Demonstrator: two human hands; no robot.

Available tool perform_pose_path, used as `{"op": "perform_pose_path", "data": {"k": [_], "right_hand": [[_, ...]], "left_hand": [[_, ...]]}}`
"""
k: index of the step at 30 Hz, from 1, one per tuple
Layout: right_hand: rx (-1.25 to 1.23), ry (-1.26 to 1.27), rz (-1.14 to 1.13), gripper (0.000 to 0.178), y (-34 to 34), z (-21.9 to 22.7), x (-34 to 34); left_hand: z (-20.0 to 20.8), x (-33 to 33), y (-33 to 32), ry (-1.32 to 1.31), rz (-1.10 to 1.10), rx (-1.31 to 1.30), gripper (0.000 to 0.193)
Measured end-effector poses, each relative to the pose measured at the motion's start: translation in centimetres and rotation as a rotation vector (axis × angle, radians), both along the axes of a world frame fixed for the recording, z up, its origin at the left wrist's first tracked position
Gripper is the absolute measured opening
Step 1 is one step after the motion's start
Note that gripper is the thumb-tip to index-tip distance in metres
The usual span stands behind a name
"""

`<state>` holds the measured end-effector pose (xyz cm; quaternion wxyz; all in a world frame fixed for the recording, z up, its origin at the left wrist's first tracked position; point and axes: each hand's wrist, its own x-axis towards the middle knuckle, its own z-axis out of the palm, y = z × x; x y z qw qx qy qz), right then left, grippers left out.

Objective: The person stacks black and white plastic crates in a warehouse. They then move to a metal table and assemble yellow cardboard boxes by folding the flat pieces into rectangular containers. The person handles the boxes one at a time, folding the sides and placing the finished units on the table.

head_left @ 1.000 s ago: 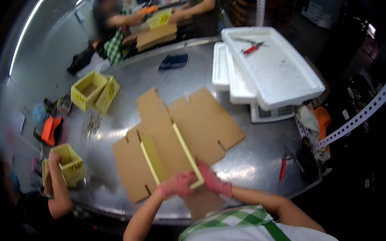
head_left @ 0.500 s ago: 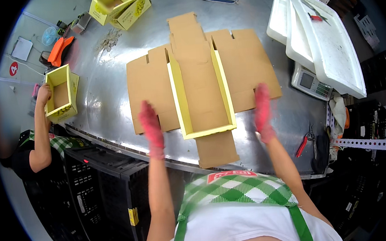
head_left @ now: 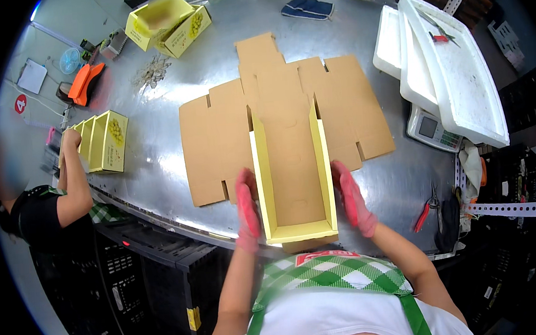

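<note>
A partly folded cardboard box [head_left: 296, 184] lies in front of me, brown inside. Its two long yellow walls and the short near wall stand up, while the far end stays flat. Brown side flaps [head_left: 214, 140] spread out to the left and right of it. My left hand [head_left: 247, 205], in a pink glove, lies along the outside of the left wall with its fingers stretched out. Against the right wall, or just beside it, is my right hand [head_left: 351, 198], also in a pink glove and with its fingers extended. Neither hand grasps anything.
At the left, a co-worker's hand [head_left: 71, 139] is on yellow boxes [head_left: 116, 143]. More yellow boxes [head_left: 186, 34] stand at the far left. White foam trays [head_left: 459, 82] rest over a scale [head_left: 431, 127] at right, near red-handled pliers [head_left: 423, 216]. A blue cloth [head_left: 307, 8] lies far back.
The box has slid toward me, and its near flap is now mostly hidden. Both my hands have moved inward to its sides. At left, the co-worker's box has shifted, with several yellow panels now visible.
</note>
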<state>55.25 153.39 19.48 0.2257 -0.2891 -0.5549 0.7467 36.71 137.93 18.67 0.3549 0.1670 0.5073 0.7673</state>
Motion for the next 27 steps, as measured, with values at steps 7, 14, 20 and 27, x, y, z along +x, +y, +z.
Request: {"op": "perform_pose_path", "data": {"k": [7,14,20,27], "right_hand": [[0.036,-0.063,-0.102,0.067,7.5,3.7,-10.0],[-0.007,-0.053,0.006,0.051,6.8,5.3,-9.3],[0.12,-0.162,0.423,0.031,5.6,5.8,-6.7],[0.306,-0.254,0.623,0.026,5.1,4.9,-7.9]], "left_hand": [[6.6,-7.1,10.0,0.429,-0.151,-0.37,0.075],[4.3,-6.9,10.9,0.418,-0.154,-0.414,0.047],[6.2,-4.7,5.8,0.312,-0.532,-0.439,0.035],[10.1,-3.2,6.7,0.836,-0.696,-0.627,0.04]]}}
